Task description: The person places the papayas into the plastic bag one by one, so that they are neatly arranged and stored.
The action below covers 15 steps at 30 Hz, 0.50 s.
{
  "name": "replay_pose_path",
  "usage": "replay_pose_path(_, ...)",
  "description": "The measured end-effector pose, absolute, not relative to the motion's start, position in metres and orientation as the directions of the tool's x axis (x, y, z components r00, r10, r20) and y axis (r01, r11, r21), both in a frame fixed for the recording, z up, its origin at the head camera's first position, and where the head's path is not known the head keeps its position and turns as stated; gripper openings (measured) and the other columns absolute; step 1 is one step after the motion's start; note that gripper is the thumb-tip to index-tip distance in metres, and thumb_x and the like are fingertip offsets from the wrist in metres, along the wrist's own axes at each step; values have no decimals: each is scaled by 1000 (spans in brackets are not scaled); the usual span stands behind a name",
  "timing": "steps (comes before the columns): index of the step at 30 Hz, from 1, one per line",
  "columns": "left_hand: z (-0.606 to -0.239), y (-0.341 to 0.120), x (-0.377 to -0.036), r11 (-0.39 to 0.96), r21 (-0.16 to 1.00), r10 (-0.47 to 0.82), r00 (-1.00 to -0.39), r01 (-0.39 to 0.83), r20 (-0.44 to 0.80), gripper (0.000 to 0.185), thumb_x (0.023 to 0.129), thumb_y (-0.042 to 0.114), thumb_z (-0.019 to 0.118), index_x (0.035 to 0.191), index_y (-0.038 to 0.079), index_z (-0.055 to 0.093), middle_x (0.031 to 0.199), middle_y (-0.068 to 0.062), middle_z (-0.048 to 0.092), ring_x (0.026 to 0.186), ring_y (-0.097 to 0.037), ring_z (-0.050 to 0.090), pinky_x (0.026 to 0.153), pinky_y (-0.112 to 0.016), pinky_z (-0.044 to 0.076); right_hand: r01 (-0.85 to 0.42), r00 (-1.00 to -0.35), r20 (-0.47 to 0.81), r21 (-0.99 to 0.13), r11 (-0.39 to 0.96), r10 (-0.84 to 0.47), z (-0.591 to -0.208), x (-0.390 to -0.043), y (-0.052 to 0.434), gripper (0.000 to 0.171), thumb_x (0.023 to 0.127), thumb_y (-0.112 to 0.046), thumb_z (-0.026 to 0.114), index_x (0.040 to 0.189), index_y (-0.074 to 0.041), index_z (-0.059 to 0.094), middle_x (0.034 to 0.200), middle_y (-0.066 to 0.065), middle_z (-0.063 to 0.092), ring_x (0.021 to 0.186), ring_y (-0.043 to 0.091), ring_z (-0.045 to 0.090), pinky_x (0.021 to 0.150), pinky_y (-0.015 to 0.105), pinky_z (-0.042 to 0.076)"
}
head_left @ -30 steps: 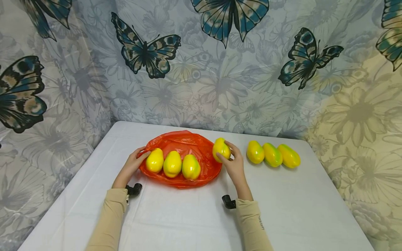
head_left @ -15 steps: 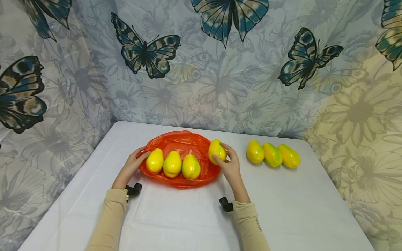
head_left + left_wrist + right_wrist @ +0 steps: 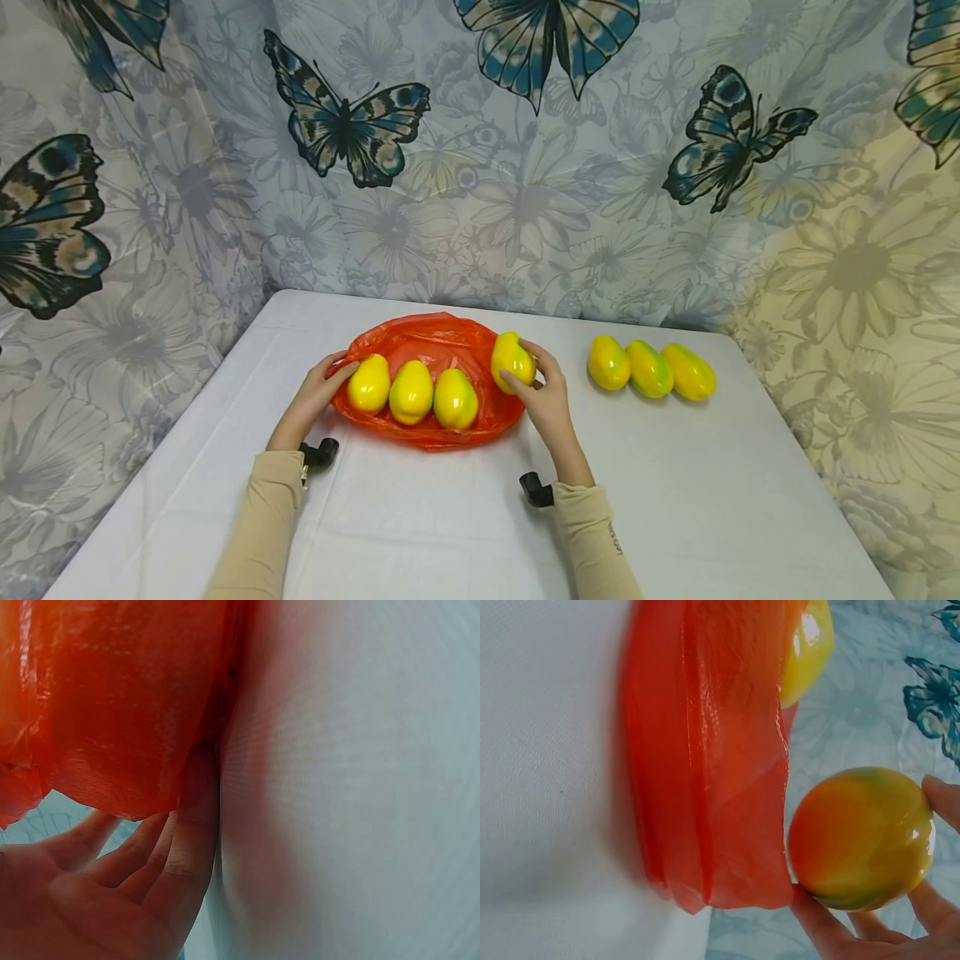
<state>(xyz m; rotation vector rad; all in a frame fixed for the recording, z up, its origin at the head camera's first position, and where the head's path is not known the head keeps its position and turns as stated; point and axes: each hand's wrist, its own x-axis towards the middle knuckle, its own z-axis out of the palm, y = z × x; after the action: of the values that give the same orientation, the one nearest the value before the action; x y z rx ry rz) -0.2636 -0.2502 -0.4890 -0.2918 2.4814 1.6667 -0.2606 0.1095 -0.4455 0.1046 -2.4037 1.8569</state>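
A red plastic bag (image 3: 487,408) lies spread with its mouth up on the table. Three glossy yellow mangoes (image 3: 412,392) sit in a row along its near-left side. My left hand (image 3: 313,396) holds the bag's left rim, thumb over the edge; in the left wrist view its fingers (image 3: 176,877) reach beneath the red plastic. At the opposite rim, my right hand (image 3: 547,396) grips another yellow-green mango (image 3: 513,365) between thumb and fingers. The right wrist view shows this mango (image 3: 861,838) beside the bag's wall (image 3: 742,787), raised off the table.
To the right, three more mangoes (image 3: 650,369) lie side by side on the white table (image 3: 720,492). A butterfly-printed cloth (image 3: 510,208) hangs right behind the table. Black wrist cameras (image 3: 537,490) stick out from both forearms.
My right hand has carried its mango a short way left, from beside the right rim to over it. The left hand, the bag and the other mangoes stay put.
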Motion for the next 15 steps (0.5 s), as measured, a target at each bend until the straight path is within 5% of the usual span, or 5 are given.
replay_pose_path(15,-489,-251,-263,369,899,-82,-971,-238,-224,77,97,55,49,155,11,23,157,-23,31,141,-38,34,117,-54,30,-100,-995,98,-961,256,-21,-450,-256,101,55,86,-22,75,137,-21,53,150,7,40,138,33,38,111,51,40)
